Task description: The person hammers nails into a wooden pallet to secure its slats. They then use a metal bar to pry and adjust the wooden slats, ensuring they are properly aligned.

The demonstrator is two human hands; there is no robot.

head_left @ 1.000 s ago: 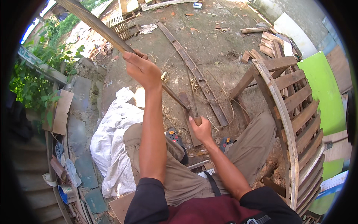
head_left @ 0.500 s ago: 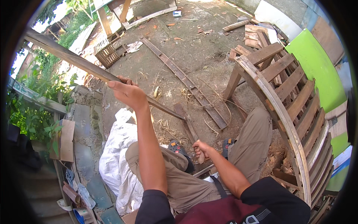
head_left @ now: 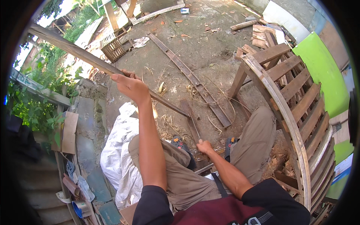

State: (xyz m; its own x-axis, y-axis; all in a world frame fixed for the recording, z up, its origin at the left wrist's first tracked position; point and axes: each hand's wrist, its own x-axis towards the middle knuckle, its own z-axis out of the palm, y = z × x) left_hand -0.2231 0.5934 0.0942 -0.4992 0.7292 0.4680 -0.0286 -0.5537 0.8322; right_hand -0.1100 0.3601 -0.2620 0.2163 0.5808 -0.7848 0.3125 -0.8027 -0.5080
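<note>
My left hand (head_left: pixel 132 88) is closed around a long wooden strip (head_left: pixel 75 52), raised at a slant from the far left down toward the ground before me. The strip's lower end rests by a short brown board (head_left: pixel 186 107) on the ground. Low between my knees, my right hand (head_left: pixel 205 147) is closed on the handle of a long knife (head_left: pixel 196 128). Its thin blade shows nearly edge-on and reaches toward the strip's lower end. The fingers mostly cover the handle.
A slatted wooden frame (head_left: pixel 287 88) stands close on my right. A long grooved wooden beam (head_left: pixel 187 77) lies ahead among dry fibres. White sacking (head_left: pixel 118 150) and a low block wall (head_left: pixel 84 127) are on my left. A slatted crate (head_left: pixel 113 48) lies farther off.
My right hand has turned, so the handle's butt no longer shows and the thin blade now does. My left hand keeps its hold on the strip. The whole view has shifted slightly.
</note>
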